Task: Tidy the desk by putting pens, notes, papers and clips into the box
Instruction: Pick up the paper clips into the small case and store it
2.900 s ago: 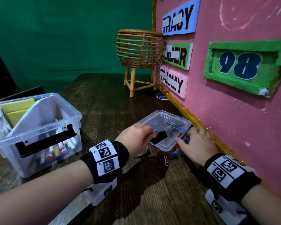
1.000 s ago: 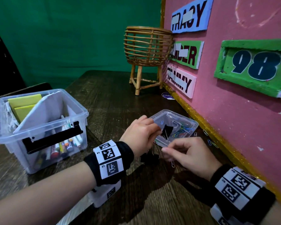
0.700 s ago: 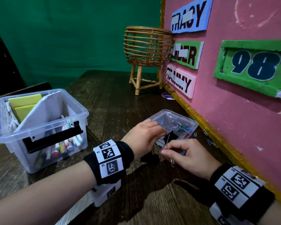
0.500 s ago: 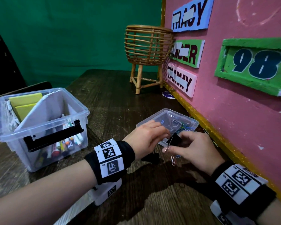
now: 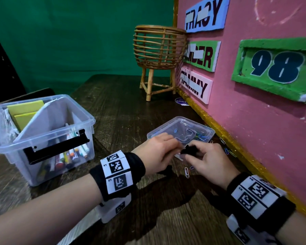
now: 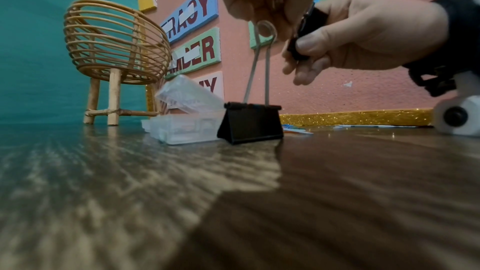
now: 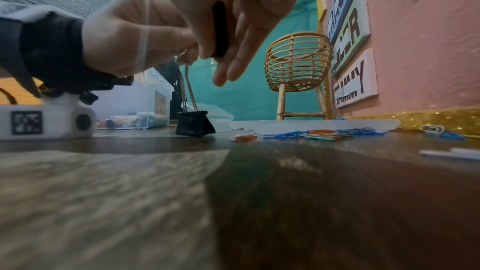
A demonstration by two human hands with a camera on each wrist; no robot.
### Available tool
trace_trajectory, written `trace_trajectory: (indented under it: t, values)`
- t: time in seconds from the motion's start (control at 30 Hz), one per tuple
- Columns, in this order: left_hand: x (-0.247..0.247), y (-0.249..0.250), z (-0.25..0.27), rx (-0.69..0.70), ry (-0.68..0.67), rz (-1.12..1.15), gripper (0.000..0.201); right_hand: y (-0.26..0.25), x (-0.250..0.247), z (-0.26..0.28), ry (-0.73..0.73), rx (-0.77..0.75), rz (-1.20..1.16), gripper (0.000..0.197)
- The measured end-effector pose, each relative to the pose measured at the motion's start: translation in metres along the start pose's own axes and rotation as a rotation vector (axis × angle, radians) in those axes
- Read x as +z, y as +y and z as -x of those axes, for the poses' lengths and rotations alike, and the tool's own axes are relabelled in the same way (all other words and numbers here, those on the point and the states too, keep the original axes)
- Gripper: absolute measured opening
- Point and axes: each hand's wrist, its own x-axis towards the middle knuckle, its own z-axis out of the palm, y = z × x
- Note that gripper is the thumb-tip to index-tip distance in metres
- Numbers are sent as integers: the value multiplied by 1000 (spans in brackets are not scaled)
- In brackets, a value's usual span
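Note:
My left hand (image 5: 172, 144) pinches the wire handles of a black binder clip (image 6: 250, 124) that stands upright on the wooden desk, also visible from the right wrist as the same standing clip (image 7: 194, 125). My right hand (image 5: 189, 153), just to its right, pinches a second black binder clip (image 6: 306, 34) between thumb and fingers, above the desk. Both hands hover at the near edge of a small clear case (image 5: 180, 128) holding coloured paper clips. The large clear box (image 5: 42, 131) at the left holds markers, yellow notes and a white sheet.
Loose paper clips (image 7: 311, 133) lie on the desk between the small case and the pink board (image 5: 254, 129) on the right; one white clip (image 5: 186, 172) lies under my hands. A wicker basket on legs (image 5: 159, 48) stands at the back corner.
My right hand left the loose clips by the board, came to the left hand and took hold of a black binder clip. The left hand stayed in place.

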Motion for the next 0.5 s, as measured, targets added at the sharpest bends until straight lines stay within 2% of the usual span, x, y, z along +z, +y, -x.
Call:
trace_trajectory:
  t: [0.13,0.23,0.3,0.37,0.43,0.5]
  values:
    - [-9,2,-1,-2,117,-28,24,-3,-2,1,-23,9,-83,13]
    - [-27,2,5,-45,162,15,18,-2,-1,-1,-182,114,10,41]
    - [-43,1,10,-150,58,77,14,1,1,-3,-261,138,113,44]
    - [-53,1,12,-248,-143,53,9,3,2,-6,-319,141,181,45]
    - [-52,0,13,-276,-291,-41,8,3,6,-9,-399,152,200,51]
    - [-44,0,13,-301,-375,-113,13,-1,12,-12,-439,149,189,54]
